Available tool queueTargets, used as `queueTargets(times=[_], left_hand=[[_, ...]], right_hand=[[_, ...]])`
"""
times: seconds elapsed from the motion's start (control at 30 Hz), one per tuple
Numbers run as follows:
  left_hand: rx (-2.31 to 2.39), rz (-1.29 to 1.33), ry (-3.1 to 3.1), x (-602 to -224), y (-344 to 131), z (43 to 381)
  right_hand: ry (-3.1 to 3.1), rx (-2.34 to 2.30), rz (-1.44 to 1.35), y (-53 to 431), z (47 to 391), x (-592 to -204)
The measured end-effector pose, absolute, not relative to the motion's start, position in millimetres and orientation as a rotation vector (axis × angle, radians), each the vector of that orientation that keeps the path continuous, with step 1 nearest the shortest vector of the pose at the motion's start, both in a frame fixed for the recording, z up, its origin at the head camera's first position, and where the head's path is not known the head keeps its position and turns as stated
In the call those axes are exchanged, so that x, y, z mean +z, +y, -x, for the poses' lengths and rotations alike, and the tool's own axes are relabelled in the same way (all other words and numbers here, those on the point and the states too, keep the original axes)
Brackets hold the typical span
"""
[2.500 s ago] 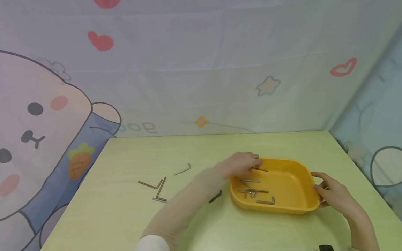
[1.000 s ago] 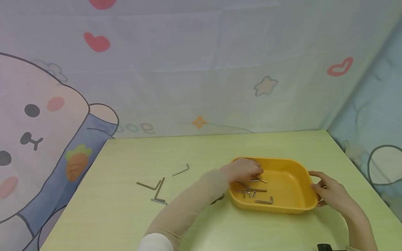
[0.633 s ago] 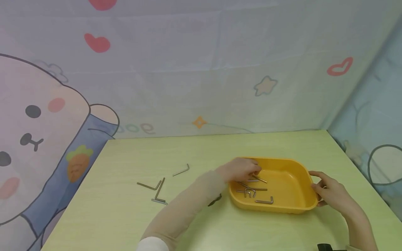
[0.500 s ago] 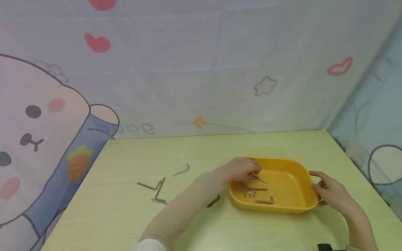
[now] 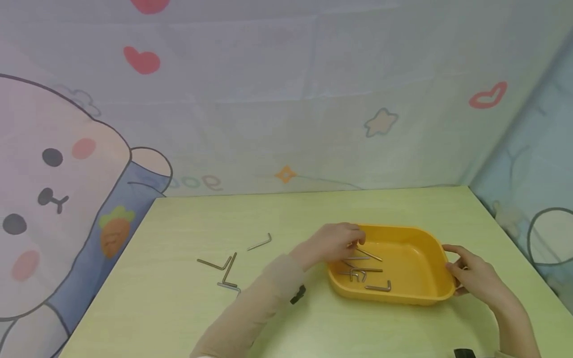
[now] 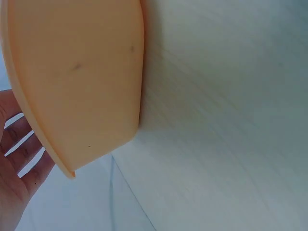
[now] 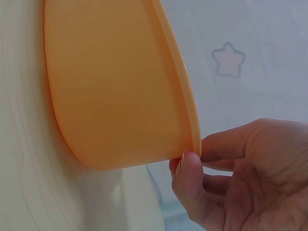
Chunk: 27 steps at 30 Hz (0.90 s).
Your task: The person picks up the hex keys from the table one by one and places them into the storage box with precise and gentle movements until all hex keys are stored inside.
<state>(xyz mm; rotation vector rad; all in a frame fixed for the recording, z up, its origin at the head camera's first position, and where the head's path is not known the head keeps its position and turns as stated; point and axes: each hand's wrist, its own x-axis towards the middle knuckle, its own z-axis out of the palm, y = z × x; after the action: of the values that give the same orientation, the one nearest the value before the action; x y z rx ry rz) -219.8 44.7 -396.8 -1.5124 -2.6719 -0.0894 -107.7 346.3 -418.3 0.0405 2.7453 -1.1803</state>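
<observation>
A yellow plastic tray [image 5: 412,298] stands on the table's right half, with several L-shaped hex keys [image 5: 378,287] lying in its left part. My left hand [image 5: 333,242] is over the tray's left rim, its fingers loosely bent above the nearest hex key; no key shows in them. In the left wrist view, the fingers [image 6: 21,154] are spread beside the rim, and their tips are hidden behind the tray wall. At the tray's right end, my right hand [image 5: 476,276] grips the rim [image 7: 195,139] between thumb and fingers.
To the left on the table [image 5: 179,308] lie several more hex keys [image 5: 229,268], with a single one [image 5: 259,242] farther back. A printed cloth [image 5: 286,99] hangs along the back edge. Dark wrist-worn pieces show near both forearms.
My left hand has lowered a hex key into the tray, let it go and drawn back left toward the rim. My right hand keeps its grip at the tray's end.
</observation>
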Motion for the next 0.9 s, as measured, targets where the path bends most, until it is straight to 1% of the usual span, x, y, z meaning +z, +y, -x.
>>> queueTargets(times=[0.47, 0.9], left_hand=[[-0.267, 1.386, -2.623, -401.7, 22.4, 201.7], [-0.495, 1.147, -2.693, -402.6, -2.3, 194.8]], right_hand=[[2.743, -1.178, -0.044, 344.4, 106.8, -417.7], [2.743, -1.164, -0.041, 345.4, 107.4, -417.4]])
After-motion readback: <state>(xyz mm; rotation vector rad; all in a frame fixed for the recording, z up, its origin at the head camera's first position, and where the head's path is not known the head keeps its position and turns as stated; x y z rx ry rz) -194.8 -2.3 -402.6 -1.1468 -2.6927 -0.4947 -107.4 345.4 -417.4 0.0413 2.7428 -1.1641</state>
